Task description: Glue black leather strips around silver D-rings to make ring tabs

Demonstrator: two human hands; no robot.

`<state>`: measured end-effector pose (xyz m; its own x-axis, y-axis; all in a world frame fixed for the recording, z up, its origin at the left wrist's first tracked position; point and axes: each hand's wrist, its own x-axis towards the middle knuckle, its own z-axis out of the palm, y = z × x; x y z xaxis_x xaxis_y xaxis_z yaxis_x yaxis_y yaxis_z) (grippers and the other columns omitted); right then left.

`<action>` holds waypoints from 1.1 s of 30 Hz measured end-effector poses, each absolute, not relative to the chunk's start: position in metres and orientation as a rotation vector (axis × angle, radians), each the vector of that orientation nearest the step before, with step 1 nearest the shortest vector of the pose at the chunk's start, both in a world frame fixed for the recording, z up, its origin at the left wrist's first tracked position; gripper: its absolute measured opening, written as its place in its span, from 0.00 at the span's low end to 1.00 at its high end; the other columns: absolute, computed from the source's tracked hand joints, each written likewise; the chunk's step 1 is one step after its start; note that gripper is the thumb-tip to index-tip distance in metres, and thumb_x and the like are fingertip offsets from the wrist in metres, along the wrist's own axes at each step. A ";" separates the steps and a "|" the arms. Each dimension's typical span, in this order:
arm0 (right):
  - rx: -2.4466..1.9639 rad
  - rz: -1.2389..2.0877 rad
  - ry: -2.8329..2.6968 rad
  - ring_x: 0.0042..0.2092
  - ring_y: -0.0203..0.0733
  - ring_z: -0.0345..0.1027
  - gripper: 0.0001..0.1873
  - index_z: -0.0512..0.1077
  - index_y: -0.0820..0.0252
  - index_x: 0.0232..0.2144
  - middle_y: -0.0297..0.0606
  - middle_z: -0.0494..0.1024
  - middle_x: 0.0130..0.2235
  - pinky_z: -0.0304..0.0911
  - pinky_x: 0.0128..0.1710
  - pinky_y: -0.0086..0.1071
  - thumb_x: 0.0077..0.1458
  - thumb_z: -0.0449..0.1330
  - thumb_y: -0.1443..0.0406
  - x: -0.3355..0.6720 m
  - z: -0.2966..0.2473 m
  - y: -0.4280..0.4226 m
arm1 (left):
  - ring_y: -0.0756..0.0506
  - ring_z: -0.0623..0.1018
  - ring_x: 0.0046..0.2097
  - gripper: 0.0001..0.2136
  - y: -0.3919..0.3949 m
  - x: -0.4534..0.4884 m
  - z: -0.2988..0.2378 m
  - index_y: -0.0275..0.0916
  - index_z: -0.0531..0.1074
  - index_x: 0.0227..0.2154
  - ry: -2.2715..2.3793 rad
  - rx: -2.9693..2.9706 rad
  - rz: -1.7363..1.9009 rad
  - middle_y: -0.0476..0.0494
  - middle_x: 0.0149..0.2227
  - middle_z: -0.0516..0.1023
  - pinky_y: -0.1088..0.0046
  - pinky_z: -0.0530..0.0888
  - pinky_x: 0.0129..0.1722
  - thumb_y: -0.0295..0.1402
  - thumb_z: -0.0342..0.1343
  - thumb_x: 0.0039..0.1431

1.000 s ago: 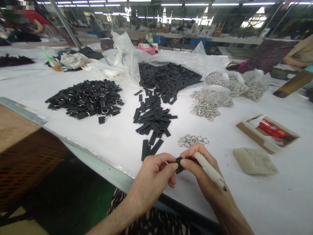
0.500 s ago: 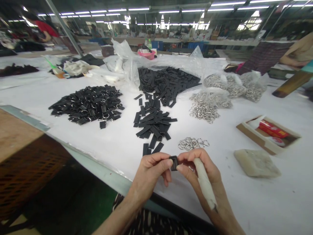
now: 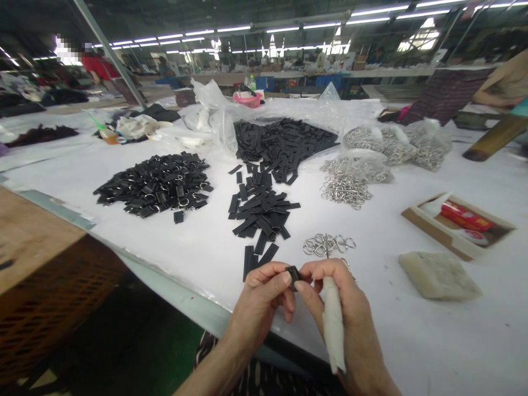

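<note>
My left hand (image 3: pixel 264 302) and my right hand (image 3: pixel 336 300) meet at the near edge of the white table (image 3: pixel 206 242), both pinching one small folded black strip (image 3: pixel 293 275) between thumb and fingers. My right hand also clamps a white stick-like tool (image 3: pixel 333 327) that points back toward me. Loose black strips (image 3: pixel 262 212) lie just beyond my left hand. A small cluster of metal rings (image 3: pixel 328 245) sits right behind my right hand.
A heap of finished strips with rings (image 3: pixel 157 184) lies at the left. A large pile of black strips (image 3: pixel 284 140) on plastic and bags of metal rings (image 3: pixel 371 159) are further back. A pale block (image 3: pixel 439 275) and a cardboard box (image 3: pixel 457 225) sit at the right.
The white tool in my right hand has swung from pointing right to pointing toward me. Both hands stay pinched on the black strip, slightly raised toward the rings.
</note>
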<state>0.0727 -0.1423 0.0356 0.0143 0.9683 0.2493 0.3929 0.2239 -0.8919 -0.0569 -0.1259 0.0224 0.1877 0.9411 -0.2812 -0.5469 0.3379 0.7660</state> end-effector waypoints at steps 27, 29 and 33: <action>-1.295 0.887 -1.520 0.25 0.35 0.69 0.03 0.62 0.55 0.32 0.31 0.75 0.27 0.64 0.25 0.28 0.56 0.54 0.65 0.066 0.029 -0.147 | 0.55 0.66 0.16 0.10 -0.129 -0.049 0.013 0.35 0.72 0.27 0.752 0.510 1.194 0.51 0.16 0.71 0.83 0.63 0.15 0.37 0.62 0.50; -1.316 0.871 -1.553 0.26 0.36 0.69 0.04 0.62 0.54 0.33 0.32 0.75 0.28 0.63 0.24 0.27 0.55 0.56 0.65 0.070 0.028 -0.145 | 0.54 0.68 0.17 0.09 -0.131 -0.050 0.016 0.35 0.72 0.26 0.798 0.513 1.197 0.51 0.17 0.72 0.82 0.65 0.16 0.36 0.63 0.49; -1.399 0.736 -1.603 0.26 0.37 0.69 0.07 0.64 0.54 0.31 0.34 0.76 0.30 0.60 0.20 0.27 0.53 0.59 0.60 0.082 0.030 -0.145 | 0.53 0.69 0.17 0.08 -0.130 -0.068 0.029 0.35 0.73 0.26 0.937 0.564 1.210 0.50 0.15 0.72 0.81 0.67 0.16 0.34 0.63 0.48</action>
<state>0.0824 -0.1450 0.0299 0.0001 0.9750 0.2220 0.4667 0.1963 -0.8623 -0.0684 -0.1297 0.0288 0.0669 0.9510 -0.3018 -0.5300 0.2901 0.7968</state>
